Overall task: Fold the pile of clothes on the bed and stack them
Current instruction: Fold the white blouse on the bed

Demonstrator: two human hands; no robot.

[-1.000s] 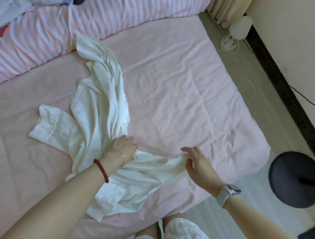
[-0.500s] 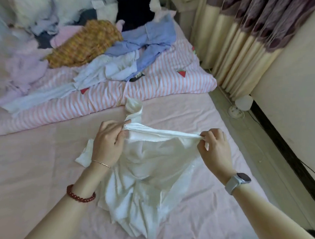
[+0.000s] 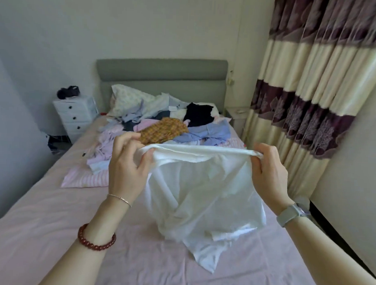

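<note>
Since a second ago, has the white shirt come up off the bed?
Yes. The white shirt has gone upward: both hands hold its top edge stretched above the bed, and only its lower end reaches the sheet.

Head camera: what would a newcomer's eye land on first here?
First, the white shirt in the middle, stretched by its top edge between the left hand and the right hand, its lower end draping onto the pink bed. Next, the jumbled pile of clothes by the grey headboard, then the striped curtain on the right.

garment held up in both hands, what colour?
White garment, plain, no pattern visible; its top edge is pinched between both hands. Head view.
</note>
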